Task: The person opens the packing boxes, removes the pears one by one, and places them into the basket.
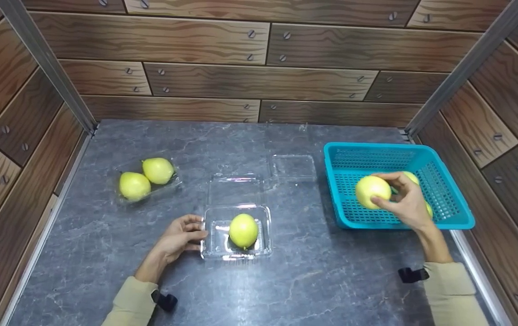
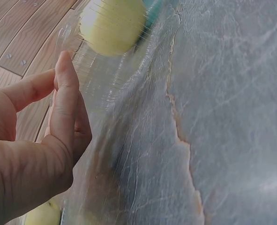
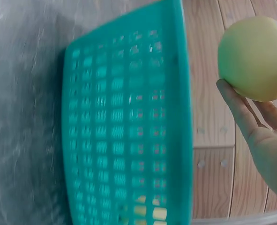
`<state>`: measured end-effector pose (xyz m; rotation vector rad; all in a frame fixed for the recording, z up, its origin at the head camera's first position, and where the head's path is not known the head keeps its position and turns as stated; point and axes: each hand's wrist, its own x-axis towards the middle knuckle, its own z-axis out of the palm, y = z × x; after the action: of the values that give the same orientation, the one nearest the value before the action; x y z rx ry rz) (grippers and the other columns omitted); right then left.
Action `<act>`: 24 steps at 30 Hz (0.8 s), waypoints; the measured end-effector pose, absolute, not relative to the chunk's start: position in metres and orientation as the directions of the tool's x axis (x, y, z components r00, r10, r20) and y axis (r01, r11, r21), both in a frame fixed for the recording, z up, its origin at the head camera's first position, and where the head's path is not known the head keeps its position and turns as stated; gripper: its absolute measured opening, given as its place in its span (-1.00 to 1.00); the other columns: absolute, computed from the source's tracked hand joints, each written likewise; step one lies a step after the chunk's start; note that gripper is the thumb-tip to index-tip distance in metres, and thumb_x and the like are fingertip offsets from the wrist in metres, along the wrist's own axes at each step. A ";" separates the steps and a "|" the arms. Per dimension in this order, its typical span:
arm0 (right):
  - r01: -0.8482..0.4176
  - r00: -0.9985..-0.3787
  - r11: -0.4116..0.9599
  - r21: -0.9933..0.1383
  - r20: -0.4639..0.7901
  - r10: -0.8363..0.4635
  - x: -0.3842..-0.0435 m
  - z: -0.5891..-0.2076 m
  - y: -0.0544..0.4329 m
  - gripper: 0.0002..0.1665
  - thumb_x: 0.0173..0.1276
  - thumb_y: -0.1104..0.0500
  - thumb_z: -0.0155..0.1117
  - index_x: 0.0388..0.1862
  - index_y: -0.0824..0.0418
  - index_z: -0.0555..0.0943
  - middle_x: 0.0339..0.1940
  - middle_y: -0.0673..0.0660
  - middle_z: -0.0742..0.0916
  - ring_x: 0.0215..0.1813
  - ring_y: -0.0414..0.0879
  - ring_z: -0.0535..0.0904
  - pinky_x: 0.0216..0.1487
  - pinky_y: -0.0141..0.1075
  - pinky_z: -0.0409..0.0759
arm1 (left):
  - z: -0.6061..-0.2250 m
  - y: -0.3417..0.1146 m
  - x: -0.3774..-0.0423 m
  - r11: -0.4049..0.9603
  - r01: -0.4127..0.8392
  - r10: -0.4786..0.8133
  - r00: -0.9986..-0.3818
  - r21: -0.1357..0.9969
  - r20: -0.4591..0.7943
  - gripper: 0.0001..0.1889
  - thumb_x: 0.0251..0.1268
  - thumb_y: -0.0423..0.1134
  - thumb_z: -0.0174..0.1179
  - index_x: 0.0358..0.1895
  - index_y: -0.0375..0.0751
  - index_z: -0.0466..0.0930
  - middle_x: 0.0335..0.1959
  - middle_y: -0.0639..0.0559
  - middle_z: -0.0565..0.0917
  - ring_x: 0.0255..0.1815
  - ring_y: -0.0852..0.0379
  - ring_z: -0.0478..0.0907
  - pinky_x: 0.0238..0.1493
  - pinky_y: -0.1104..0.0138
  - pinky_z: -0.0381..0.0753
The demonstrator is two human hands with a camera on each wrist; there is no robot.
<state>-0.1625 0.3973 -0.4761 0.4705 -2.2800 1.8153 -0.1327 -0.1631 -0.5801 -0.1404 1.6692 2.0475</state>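
Note:
My right hand (image 1: 406,203) grips a yellow-green pear (image 1: 373,192) between thumb and fingers, over the turquoise basket (image 1: 341,222). In the right wrist view the held pear (image 3: 255,58) shows above the basket's rim (image 3: 184,117). More pears lie in the basket, partly hidden behind that hand. At the left side of a clear plastic container (image 1: 211,253), my left hand (image 1: 179,237) pinches the rim with the thumb over it. One pear (image 1: 243,231) sits in this container, toward its right side; its lid (image 1: 236,190) lies folded back. The left wrist view shows that pear (image 2: 112,26) through the ribbed wall.
At the left stands another clear container (image 1: 166,192) with two pears (image 1: 135,185). An additional clear plastic container (image 1: 292,167) lies open behind, between the lid and the basket. Wood-patterned walls (image 1: 204,81) and metal posts (image 1: 50,68) enclose the grey marbled table (image 1: 313,280).

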 end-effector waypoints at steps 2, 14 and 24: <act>-0.327 -0.945 0.278 -0.903 0.305 -0.122 -0.162 -0.478 0.404 -0.38 0.12 0.64 0.42 0.22 0.57 0.54 0.10 -0.06 0.77 0.07 -0.24 0.72 -0.14 -0.44 0.84 | -0.580 -0.164 -0.133 -0.130 -0.434 0.303 -0.873 0.891 -0.381 -0.60 0.32 -0.53 0.31 0.13 -0.33 0.38 -0.25 0.10 0.61 -0.32 0.22 0.65 -0.39 0.37 0.82; -0.165 -0.986 0.623 -0.765 0.116 -0.119 -0.161 -0.493 0.447 -0.44 0.26 0.28 0.58 0.20 0.40 0.60 -0.08 -0.41 0.72 -0.07 -0.42 0.63 -0.20 -0.47 0.67 | -0.579 -0.162 -0.133 -0.117 -0.438 0.287 -0.874 0.891 -0.392 -0.58 0.32 -0.52 0.31 0.16 -0.36 0.36 -0.26 0.10 0.59 -0.32 0.23 0.62 -0.41 0.39 0.80; -0.058 -0.996 0.785 -0.617 -0.021 -0.090 -0.162 -0.501 0.465 -0.32 0.27 0.03 0.62 0.24 0.34 0.60 0.14 0.38 0.75 -0.04 -0.39 0.51 -0.16 -0.45 0.59 | -0.580 -0.162 -0.133 -0.125 -0.439 0.283 -0.875 0.890 -0.392 -0.57 0.30 -0.53 0.31 0.15 -0.35 0.37 -0.27 0.11 0.59 -0.33 0.24 0.63 -0.41 0.37 0.82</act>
<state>-0.1617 0.4649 -0.5014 0.1253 -3.0144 1.0401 -0.1332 -0.1619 -0.5801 -0.1728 1.6839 2.0436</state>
